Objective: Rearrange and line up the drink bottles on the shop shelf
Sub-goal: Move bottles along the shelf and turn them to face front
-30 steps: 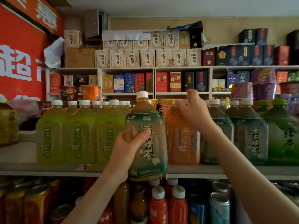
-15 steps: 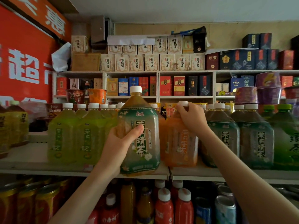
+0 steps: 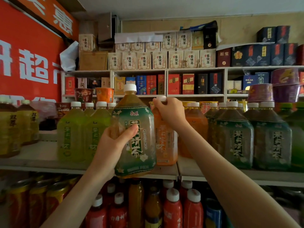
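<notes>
Shelf front (image 3: 41,164) — left hand (image 3: 113,145) grips green-label bottle (image 3: 138,117) (lifted); right hand (image 3: 171,112) pinches orange bottle (image 3: 166,145) by cap (image 3: 162,98).

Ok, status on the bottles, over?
Left hand grips green-label tea bottle at shelf front. Right hand pinches cap of orange bottle. Orange bottles separate it from matching row.

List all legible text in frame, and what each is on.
"惠": upper sign.
"超": red banner.
"茉莉清茶": held tea bottle.
"双萃": yellow bottle, left.
"原浆": dark red box.
"…宴": cream boxes, first characters unclear.
Orange bottle label, everything else: too blurred.
</notes>
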### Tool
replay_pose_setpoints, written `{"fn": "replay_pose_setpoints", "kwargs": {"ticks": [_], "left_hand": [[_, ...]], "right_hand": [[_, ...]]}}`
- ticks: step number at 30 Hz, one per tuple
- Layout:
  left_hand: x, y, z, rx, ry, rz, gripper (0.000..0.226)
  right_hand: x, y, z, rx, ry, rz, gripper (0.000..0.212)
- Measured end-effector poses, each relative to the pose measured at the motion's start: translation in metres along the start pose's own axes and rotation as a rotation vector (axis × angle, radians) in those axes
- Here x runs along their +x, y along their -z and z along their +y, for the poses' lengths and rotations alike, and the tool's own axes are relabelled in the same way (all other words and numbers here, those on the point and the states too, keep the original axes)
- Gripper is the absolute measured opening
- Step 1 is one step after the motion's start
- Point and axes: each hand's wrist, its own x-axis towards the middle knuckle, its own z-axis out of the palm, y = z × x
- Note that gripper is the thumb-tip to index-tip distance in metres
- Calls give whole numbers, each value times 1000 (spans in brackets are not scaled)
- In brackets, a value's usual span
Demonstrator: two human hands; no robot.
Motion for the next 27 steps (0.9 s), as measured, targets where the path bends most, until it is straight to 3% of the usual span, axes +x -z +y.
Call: {"fn": "replay_pose_setpoints", "kwargs": {"ticks": [2, 7, 13, 16, 21, 27], "left_hand": [[0, -1, -1, -21, 12, 11, 62], [2, -7, -3, -2, 19, 25, 72], [-1, -13, -6, -37, 28, -10, 55], [-3, -11, -5, -10, 27, 16, 65], [-5, -5, -1, 0, -13, -16, 20], [-8, -2, 1, 1, -9, -5, 22]], "right_hand": [[-1, -5, -1, -26, 15, 14, 34], [-1, -7, 3, -50, 17, 37, 34], [-1, -2, 6, -75, 0, 45, 36], [-4, 1, 10, -16, -15, 73, 37], [-15, 5, 18, 52, -76, 187, 44], [-19, 5, 16, 55, -51, 196, 45]]}}
